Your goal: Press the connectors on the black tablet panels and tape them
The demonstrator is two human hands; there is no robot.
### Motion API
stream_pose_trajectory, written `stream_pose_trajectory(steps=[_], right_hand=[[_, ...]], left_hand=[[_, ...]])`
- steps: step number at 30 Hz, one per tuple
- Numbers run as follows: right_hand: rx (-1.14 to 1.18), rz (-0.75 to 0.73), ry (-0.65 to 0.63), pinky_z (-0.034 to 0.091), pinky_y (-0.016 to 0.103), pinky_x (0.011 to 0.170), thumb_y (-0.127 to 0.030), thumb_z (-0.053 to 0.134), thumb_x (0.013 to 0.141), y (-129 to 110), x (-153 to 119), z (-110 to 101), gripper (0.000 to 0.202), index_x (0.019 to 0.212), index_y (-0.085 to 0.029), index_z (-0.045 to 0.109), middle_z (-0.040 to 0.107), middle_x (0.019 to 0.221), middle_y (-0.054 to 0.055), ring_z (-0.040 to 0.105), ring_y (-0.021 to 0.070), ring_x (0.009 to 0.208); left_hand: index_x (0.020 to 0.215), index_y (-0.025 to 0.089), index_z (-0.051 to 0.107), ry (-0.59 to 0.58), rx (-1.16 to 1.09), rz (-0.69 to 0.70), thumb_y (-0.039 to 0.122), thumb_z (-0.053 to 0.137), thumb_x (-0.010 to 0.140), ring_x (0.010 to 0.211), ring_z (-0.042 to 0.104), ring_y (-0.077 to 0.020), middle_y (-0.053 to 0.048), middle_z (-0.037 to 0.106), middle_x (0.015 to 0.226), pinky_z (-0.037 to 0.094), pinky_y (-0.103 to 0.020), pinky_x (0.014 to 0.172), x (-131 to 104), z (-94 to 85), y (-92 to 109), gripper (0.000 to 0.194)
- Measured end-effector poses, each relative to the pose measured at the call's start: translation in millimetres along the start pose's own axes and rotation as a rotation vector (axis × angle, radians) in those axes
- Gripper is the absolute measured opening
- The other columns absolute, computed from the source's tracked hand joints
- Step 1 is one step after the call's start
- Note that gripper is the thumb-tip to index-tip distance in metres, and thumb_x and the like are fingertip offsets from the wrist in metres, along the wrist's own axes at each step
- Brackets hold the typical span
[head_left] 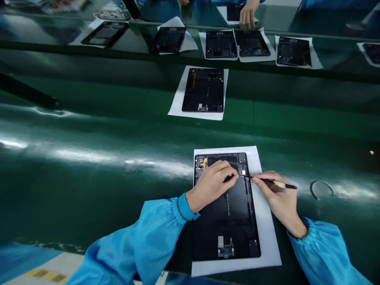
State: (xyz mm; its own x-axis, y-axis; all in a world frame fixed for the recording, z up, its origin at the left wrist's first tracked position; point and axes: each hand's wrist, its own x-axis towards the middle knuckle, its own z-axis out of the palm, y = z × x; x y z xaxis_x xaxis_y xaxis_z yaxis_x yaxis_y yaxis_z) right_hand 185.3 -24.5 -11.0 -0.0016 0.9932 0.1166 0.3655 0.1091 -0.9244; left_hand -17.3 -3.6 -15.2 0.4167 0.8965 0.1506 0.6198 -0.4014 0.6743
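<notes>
An opened black tablet housing (237, 225) lies on a white sheet (267, 237) on the green table. My left hand (215, 182) rests over its upper part, fingers curled with thumb and fingertips close together; what they pinch, if anything, is hidden. My right hand (277, 194) grips a thin black-and-cream pen-like tool (280, 184) between thumb and fingers. The tool's tip points left, at the housing's upper right edge, near a small pale part (244, 172). A small circuit board (226, 248) sits at the bottom of the housing.
Another housing (204, 91) lies on white paper farther ahead. Beyond it, a raised shelf (133, 55) carries several more housings on paper, and another person's hand (248, 16) touches one. A thin curved band (322, 184) lies right of my right hand.
</notes>
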Motion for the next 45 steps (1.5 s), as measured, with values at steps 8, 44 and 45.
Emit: stream_pose_trajectory(steps=[8,44,45], right_hand=[[-0.011,-0.041,0.037,0.054,0.03,0.066,-0.023,0.071,0.08,-0.4,-0.2,0.1,0.003,0.078,-0.023,0.07,0.07,0.077,0.002,0.066,0.0176,0.072],[-0.022,-0.032,-0.139,0.054,0.031,0.068,-0.03,0.069,0.082,4.1,15.5,3.4,0.008,0.078,-0.023,0.071,0.071,0.078,0.002,0.067,0.0182,0.074],[-0.022,-0.034,-0.139,0.054,0.031,0.068,-0.03,0.069,0.082,4.4,15.5,3.0,0.008,0.079,-0.023,0.071,0.071,0.078,0.002,0.067,0.0183,0.074]], left_hand=[[0.085,0.018,0.066,0.005,-0.003,-0.002,0.019,0.057,0.089,0.077,0.056,-0.0155,-0.001,0.06,0.08,0.046,-0.028,0.07,1.1,-0.9,2.3,0.01],[0.081,0.018,0.066,0.032,0.008,-0.023,0.016,0.058,0.085,0.075,0.056,-0.0155,-0.001,0.061,0.078,0.047,-0.028,0.067,2.8,1.0,4.2,0.008],[0.081,0.018,0.065,0.033,0.008,-0.023,0.016,0.058,0.085,0.075,0.056,-0.0154,-0.001,0.061,0.078,0.047,-0.028,0.067,2.8,1.1,4.3,0.008]])
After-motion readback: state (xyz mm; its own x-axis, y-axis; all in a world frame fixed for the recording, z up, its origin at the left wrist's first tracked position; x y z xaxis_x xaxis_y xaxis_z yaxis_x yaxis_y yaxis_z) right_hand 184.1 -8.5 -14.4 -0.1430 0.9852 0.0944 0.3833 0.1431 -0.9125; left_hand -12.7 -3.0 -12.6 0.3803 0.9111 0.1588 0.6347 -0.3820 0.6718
